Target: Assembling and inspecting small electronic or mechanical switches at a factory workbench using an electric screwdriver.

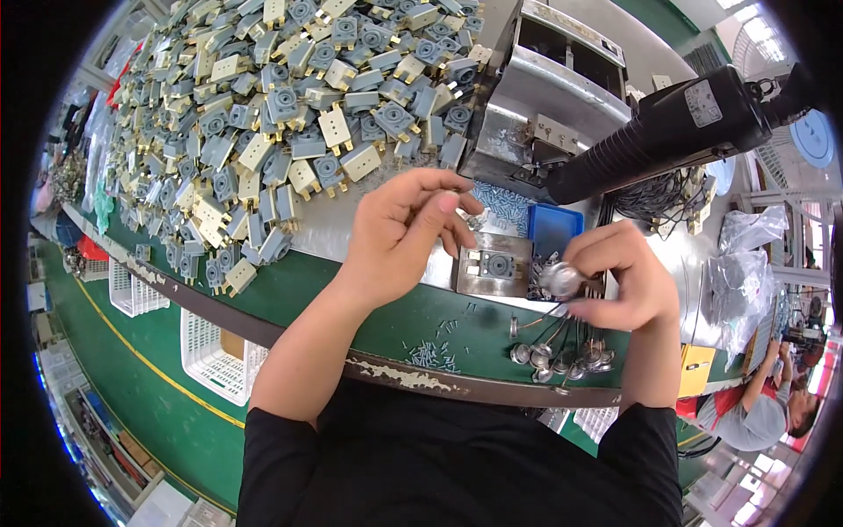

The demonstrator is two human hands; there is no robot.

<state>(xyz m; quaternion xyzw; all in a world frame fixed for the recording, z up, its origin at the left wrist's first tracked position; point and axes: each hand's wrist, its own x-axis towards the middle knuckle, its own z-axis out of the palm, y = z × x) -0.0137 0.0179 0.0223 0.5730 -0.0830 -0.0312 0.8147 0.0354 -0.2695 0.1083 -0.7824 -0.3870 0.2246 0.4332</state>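
Observation:
My right hand pinches a round silver metal piece between thumb and fingers, beside the metal fixture. My left hand is raised left of the fixture, its fingers curled with the thumb toward the index finger; whatever small thing they hold is hidden. In the metal fixture sits a grey block with a round ring on its face. Below my right hand, several round silver pieces on dark leads lie on the green bench top.
A big heap of grey and cream blocks covers the bench's left. Black power screwdriver slants in from the right, near a metal box. Blue tray, small blue screws and loose screws lie about. Another person works far right.

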